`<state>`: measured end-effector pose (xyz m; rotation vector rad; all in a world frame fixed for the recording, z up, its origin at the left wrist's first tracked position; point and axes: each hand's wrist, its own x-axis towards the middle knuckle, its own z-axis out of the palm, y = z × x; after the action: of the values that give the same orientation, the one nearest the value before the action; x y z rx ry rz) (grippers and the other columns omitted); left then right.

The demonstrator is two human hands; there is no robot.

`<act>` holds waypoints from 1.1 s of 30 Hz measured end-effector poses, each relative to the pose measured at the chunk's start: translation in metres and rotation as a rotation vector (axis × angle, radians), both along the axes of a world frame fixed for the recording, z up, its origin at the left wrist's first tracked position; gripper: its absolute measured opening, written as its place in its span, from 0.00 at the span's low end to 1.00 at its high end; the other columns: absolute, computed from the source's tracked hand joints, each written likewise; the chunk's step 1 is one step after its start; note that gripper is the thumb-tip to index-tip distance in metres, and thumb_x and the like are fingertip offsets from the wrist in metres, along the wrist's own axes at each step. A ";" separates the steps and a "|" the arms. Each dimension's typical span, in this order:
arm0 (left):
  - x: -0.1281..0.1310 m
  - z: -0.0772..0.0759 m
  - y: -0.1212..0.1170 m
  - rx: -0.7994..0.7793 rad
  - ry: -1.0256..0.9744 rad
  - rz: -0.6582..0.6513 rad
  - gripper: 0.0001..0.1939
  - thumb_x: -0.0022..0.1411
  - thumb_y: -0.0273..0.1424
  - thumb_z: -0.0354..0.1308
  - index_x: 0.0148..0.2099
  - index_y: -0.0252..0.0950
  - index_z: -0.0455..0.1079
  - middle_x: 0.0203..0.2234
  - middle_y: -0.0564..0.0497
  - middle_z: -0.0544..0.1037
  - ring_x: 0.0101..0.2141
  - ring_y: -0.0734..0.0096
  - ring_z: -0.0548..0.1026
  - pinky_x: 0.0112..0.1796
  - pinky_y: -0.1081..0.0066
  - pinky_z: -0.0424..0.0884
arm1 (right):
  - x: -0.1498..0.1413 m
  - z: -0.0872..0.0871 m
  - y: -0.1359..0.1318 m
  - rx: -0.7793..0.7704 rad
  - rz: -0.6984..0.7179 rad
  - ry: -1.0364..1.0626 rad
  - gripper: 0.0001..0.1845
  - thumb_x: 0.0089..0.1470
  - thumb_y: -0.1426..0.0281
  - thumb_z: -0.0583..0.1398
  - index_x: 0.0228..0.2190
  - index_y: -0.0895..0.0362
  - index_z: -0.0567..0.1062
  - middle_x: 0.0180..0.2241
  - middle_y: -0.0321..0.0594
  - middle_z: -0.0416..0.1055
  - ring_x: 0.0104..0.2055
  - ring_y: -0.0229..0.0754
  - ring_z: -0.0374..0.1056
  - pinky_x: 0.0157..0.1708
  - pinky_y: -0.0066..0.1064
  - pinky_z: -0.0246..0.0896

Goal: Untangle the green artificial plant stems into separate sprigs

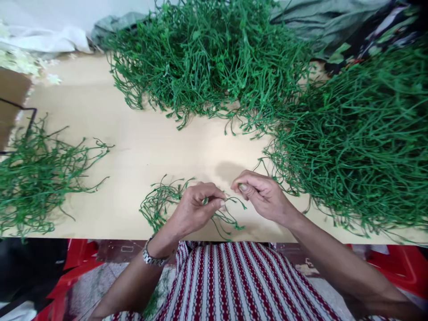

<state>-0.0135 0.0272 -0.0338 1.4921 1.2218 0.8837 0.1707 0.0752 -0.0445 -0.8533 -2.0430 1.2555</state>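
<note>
My left hand (195, 207) is closed in a pinch on a thin green plastic stem (234, 200) near the front edge of the pale wooden table (140, 133). My right hand (262, 194) is pinched on the same stem from the other side, fingertips close to the left hand's. A small bunch of green stems (158, 203) lies under and left of my left hand. A metal watch (152, 257) is on my left wrist.
A large heap of green stems (207, 58) fills the back of the table, another heap (361, 138) the right side, and a smaller pile (33, 178) lies at the left edge. Grey cloth (321, 22) lies behind. Red crates (401, 267) stand below the table.
</note>
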 end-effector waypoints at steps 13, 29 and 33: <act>0.013 -0.002 -0.007 0.018 -0.096 0.224 0.05 0.53 0.22 0.55 0.31 0.34 0.72 0.26 0.50 0.77 0.28 0.73 0.74 0.30 0.73 0.70 | -0.020 -0.016 -0.029 -0.378 -0.051 0.131 0.13 0.52 0.72 0.56 0.42 0.56 0.67 0.33 0.37 0.68 0.33 0.33 0.65 0.33 0.25 0.62; 0.017 -0.003 -0.014 0.340 0.318 0.188 0.13 0.54 0.18 0.50 0.40 0.36 0.64 0.25 0.53 0.72 0.30 0.72 0.71 0.34 0.69 0.67 | -0.022 -0.016 -0.035 -0.113 -0.242 0.106 0.01 0.51 0.74 0.57 0.29 0.57 0.69 0.27 0.36 0.65 0.30 0.34 0.62 0.29 0.26 0.57; 0.018 0.000 -0.011 0.488 0.513 0.093 0.11 0.53 0.17 0.48 0.36 0.33 0.66 0.23 0.52 0.70 0.26 0.72 0.67 0.35 0.65 0.63 | -0.019 -0.015 -0.034 -0.115 -0.186 0.031 0.03 0.51 0.76 0.56 0.27 0.58 0.65 0.26 0.34 0.60 0.28 0.33 0.58 0.27 0.25 0.54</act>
<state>0.0040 0.0162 -0.0337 2.1626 1.5205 0.9347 0.1513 0.0414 -0.0600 -1.0444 -1.8350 1.2833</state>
